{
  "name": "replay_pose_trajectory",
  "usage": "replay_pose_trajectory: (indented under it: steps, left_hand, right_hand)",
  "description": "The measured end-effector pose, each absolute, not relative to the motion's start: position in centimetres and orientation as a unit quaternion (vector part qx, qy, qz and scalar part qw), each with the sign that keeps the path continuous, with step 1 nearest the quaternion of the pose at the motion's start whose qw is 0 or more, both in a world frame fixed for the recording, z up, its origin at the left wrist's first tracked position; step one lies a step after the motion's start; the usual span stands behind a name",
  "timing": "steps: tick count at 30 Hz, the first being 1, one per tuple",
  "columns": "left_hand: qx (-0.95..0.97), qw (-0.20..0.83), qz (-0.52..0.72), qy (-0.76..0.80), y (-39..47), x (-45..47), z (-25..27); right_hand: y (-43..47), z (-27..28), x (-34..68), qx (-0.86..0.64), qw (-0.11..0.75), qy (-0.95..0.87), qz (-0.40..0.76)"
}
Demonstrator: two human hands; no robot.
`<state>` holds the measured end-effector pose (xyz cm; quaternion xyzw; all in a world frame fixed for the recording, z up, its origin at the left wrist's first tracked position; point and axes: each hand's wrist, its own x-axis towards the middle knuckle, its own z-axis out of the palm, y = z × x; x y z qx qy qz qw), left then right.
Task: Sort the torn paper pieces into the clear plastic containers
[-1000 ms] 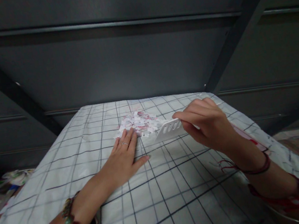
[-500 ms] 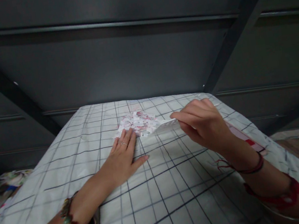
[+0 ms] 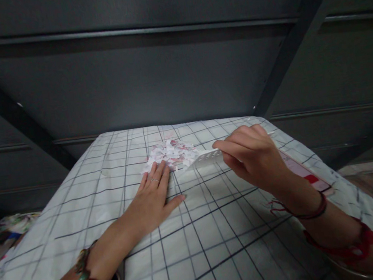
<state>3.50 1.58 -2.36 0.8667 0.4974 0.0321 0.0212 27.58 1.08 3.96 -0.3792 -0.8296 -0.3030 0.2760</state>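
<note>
A heap of white and pinkish paper scraps (image 3: 170,152) lies on the white checked cloth (image 3: 200,231). My left hand (image 3: 155,193) rests flat at the heap's near left edge, thumb apart, fingertips against the scraps. My right hand (image 3: 250,154) is closed in a pinch on one end of a thin white slotted piece (image 3: 205,157). Its other end slants down to the right edge of the scraps. What exactly this piece is I cannot make out. The fingertips of my right hand are partly hidden by the hand itself.
A flat pink and red item (image 3: 305,173) lies on the cloth behind my right wrist, partly covered by it. A dark panelled wall (image 3: 149,80) rises at the cloth's far edge. Blurred clutter (image 3: 20,223) sits lower down at the left.
The slotted white piece has tilted a little, showing more of its face. My right hand has shifted very slightly; my left hand stays where it was.
</note>
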Motion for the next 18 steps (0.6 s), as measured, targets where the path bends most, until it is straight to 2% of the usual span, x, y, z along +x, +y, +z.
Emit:
replay_pose_trajectory:
  steps: [5,18]
  left_hand:
    - [0.866,0.020,0.032,0.499,1.54,3.58,-2.34]
    - [0.865,0.026,0.036,0.499,1.49,3.50,-2.26]
  right_hand:
    - [1.15,3.72,27.30,-0.384,0.253,-0.831,-0.313]
    - [1.04,3.85,27.74,-0.385,0.291,-0.828,-0.286]
